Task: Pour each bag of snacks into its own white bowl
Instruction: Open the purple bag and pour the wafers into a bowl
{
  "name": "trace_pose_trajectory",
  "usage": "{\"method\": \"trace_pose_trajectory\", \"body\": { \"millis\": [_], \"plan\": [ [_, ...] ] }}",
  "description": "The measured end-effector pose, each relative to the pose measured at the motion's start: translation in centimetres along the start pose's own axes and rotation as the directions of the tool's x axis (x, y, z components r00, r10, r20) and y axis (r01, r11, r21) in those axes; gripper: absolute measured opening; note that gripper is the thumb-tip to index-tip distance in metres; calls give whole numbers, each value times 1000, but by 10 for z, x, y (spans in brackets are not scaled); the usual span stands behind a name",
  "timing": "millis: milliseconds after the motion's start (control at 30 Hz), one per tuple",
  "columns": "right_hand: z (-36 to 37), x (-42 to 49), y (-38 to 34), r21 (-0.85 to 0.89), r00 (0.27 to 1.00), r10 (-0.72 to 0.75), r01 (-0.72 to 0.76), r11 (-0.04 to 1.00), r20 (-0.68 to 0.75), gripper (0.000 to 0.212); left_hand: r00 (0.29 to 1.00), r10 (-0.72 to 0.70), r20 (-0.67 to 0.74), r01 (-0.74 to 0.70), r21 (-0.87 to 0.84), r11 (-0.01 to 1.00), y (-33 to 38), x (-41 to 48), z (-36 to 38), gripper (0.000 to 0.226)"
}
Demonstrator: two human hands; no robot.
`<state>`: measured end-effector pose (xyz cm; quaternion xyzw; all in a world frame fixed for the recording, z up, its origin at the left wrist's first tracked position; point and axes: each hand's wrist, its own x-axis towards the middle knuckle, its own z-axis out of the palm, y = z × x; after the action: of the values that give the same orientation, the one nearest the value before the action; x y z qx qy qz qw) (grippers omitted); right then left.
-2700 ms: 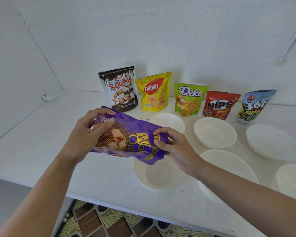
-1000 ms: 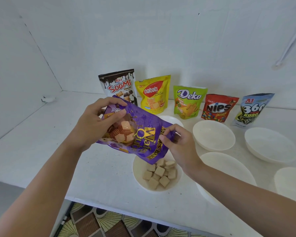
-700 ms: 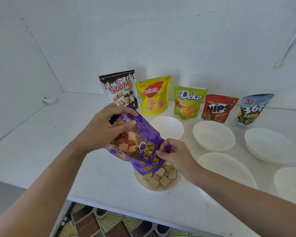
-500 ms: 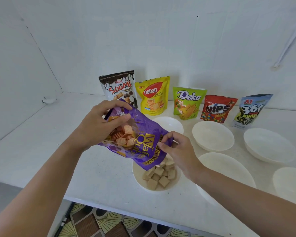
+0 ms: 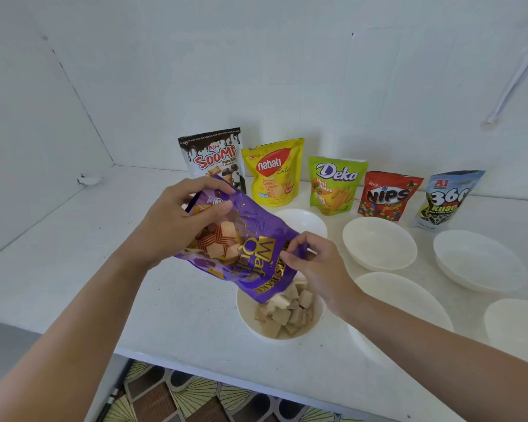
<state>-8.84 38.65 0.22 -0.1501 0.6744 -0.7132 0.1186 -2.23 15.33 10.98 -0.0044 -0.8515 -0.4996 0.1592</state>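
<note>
Spillage onto surface (image 5: 180, 315) is risked; purple wafer bag (image 5: 250, 239), gripped by left hand (image 5: 177, 226), mouth pinched by right hand (image 5: 317, 266), is tilted over well-filled white bowl (image 5: 246, 315).

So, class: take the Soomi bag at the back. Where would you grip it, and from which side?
Probably pinch the Soomi bag at its flat top edge, coming from above or its open left: it stands upright by the wall, with the nabati bag close on its right.

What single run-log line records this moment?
step: pour | left hand, right hand: hold purple bag | wafer cubes in near bowl
</note>
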Motion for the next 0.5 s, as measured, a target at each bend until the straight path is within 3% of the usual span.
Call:
{"method": "trace_pose_trajectory", "body": {
  "millis": [167,367,500],
  "plan": [
    [4,-1,-6,-4,999,-44,44,999,-8,18,1000,24,-15,-24,-8,1000,5,1,-6,16],
    [2,-6,12,-99,981,178,-170,980,76,19,995,26,95,-41,168,985,-7,-5,3,24],
    [0,-4,1,-3,997,72,-72,997,15,18,999,35,37,-39,112,993,-2,-2,1,19]
  ]
}}
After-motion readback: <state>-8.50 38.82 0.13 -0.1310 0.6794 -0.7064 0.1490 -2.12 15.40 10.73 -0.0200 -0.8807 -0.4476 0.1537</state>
